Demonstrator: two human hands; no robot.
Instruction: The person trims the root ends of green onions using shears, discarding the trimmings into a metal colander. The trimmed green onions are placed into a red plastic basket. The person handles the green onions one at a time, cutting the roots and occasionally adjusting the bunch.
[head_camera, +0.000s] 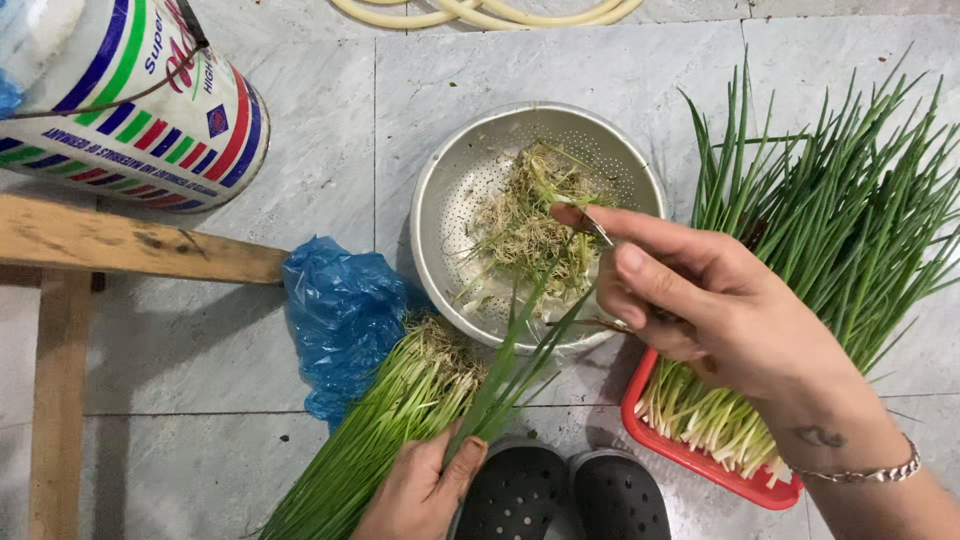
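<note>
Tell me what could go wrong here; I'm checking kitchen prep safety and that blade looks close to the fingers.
The right hand holds a small blade right beside its own fingers, so a slip might nick them. The chive stalks pinched by the left hand lean over the colander rim, so trimmed roots could fall onto the floor.

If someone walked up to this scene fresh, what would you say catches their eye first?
Probably the right hand at centre, holding a small blade over the metal colander of cut roots. Next come the greens: a trimmed heap in the red tray at right, and an untrimmed bunch on the tiled floor under the left hand, which lifts a few stalks. A striped drum lies top left.
</note>
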